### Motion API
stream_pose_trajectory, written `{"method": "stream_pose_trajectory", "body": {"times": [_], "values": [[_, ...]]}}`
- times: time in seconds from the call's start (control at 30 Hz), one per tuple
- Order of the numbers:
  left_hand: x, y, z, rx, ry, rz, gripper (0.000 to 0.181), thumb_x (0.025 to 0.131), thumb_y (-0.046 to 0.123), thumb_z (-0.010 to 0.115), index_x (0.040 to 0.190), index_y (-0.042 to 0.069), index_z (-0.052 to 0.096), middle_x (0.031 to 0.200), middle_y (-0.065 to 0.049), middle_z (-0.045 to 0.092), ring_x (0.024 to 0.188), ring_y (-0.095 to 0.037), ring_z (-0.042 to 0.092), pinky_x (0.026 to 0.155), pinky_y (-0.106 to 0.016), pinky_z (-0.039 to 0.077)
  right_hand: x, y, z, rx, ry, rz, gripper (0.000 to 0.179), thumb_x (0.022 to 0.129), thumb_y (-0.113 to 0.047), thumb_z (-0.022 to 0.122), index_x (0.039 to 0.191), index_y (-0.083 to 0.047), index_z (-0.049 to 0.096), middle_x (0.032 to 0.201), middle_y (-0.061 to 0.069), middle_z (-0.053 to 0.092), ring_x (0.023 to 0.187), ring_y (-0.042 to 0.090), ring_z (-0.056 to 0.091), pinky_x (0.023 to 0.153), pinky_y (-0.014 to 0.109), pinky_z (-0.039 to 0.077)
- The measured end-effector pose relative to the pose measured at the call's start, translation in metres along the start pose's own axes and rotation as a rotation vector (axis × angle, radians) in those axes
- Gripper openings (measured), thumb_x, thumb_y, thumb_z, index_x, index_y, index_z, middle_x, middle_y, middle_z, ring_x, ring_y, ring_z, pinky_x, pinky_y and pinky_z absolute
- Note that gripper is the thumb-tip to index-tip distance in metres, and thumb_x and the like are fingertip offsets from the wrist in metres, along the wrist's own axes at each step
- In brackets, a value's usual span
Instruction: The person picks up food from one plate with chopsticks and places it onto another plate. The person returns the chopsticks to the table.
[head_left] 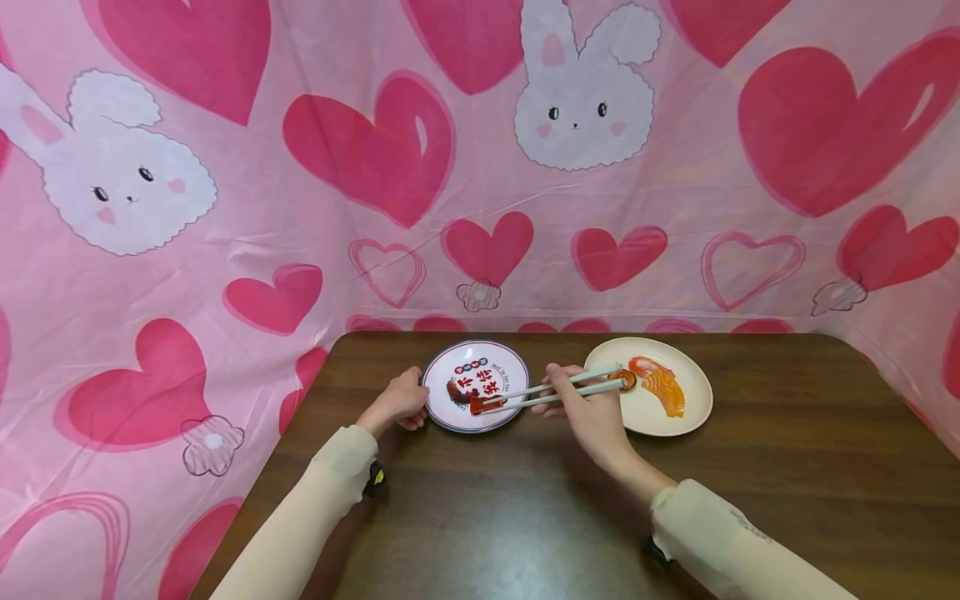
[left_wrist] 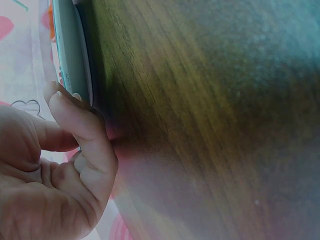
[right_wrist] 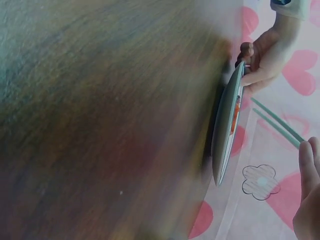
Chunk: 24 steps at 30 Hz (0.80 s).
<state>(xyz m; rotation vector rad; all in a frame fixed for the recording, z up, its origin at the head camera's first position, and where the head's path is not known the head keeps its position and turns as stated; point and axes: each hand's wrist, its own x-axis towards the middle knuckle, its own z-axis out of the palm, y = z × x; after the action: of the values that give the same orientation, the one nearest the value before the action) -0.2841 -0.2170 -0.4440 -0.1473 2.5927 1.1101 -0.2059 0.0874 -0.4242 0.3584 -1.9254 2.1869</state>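
Note:
My left hand point(head_left: 405, 398) pinches the left rim of a round white plate point(head_left: 450, 360) with a dark blue edge and red characters. In the left wrist view the fingers point(left_wrist: 82, 125) hold that rim, with the thumb partly hidden. A dark brownish-red food piece point(head_left: 455, 392) and an orange-red piece point(head_left: 487, 404) lie on the plate. My right hand point(head_left: 592, 417) holds a pair of pale chopsticks point(head_left: 536, 392). Their tips overlap the orange-red piece in the head view; in the right wrist view the chopsticks point(right_wrist: 280, 125) end just off the plate, slightly apart, with nothing visible between them.
A cream oval plate point(head_left: 693, 404) stands to the right, behind my right hand. On it lie a red-orange piece point(head_left: 651, 367), an orange striped slice point(head_left: 664, 393) and a small round brown-orange piece point(head_left: 627, 381). The wooden table point(head_left: 480, 517) meets a pink heart-patterned cloth point(head_left: 555, 208) at its back.

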Motion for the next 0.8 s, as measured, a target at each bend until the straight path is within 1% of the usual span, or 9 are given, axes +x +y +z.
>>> {"method": "stream_pose_trajectory", "body": {"times": [0.17, 0.37, 0.57, 0.63, 0.8], "values": [[0.000, 0.000, 0.000, 0.004, 0.005, -0.005, 0.046, 0.108, 0.011, 0.049, 0.149, -0.005, 0.038, 0.074, -0.017, 0.061, 0.050, -0.018, 0.055, 0.045, -0.029, 0.053, 0.000, -0.003, -0.002, -0.006, 0.021, 0.007, 0.028, 0.103, -0.015, 0.070, 0.107, 0.012, 0.067, 0.091, 0.040, 0.067, 0.065, 0.030, 0.076, 0.065, 0.043, 0.063], [0.001, -0.001, 0.001, 0.004, 0.007, -0.004, 0.041, 0.107, 0.011, 0.048, 0.145, -0.004, 0.041, 0.072, -0.016, 0.061, 0.049, -0.018, 0.056, 0.044, -0.029, 0.053, -0.003, -0.004, -0.004, -0.038, 0.017, -0.006, 0.025, 0.104, -0.013, 0.068, 0.108, 0.012, 0.066, 0.089, 0.037, 0.068, 0.064, 0.030, 0.076, 0.065, 0.044, 0.063], [0.002, -0.001, 0.001, 0.007, 0.001, -0.004, 0.045, 0.108, 0.011, 0.048, 0.149, -0.005, 0.039, 0.074, -0.017, 0.061, 0.050, -0.019, 0.056, 0.045, -0.029, 0.054, -0.005, -0.003, -0.007, -0.034, 0.002, -0.029, 0.025, 0.106, -0.012, 0.065, 0.106, 0.013, 0.066, 0.089, 0.038, 0.066, 0.063, 0.031, 0.075, 0.063, 0.044, 0.063], [0.002, -0.001, 0.001, 0.008, 0.000, -0.005, 0.048, 0.108, 0.011, 0.048, 0.151, -0.005, 0.037, 0.075, -0.017, 0.061, 0.051, -0.019, 0.056, 0.045, -0.029, 0.054, -0.006, -0.004, -0.008, -0.022, -0.002, -0.036, 0.025, 0.106, -0.011, 0.064, 0.105, 0.013, 0.066, 0.088, 0.034, 0.067, 0.064, 0.031, 0.075, 0.063, 0.044, 0.063], [0.002, -0.001, 0.001, 0.013, 0.002, -0.006, 0.051, 0.108, 0.011, 0.048, 0.154, -0.005, 0.034, 0.075, -0.017, 0.061, 0.051, -0.019, 0.056, 0.045, -0.029, 0.054, -0.006, -0.006, -0.011, -0.001, 0.001, -0.047, 0.024, 0.107, -0.010, 0.062, 0.105, 0.014, 0.066, 0.082, 0.019, 0.068, 0.064, 0.030, 0.075, 0.064, 0.045, 0.063]]}}
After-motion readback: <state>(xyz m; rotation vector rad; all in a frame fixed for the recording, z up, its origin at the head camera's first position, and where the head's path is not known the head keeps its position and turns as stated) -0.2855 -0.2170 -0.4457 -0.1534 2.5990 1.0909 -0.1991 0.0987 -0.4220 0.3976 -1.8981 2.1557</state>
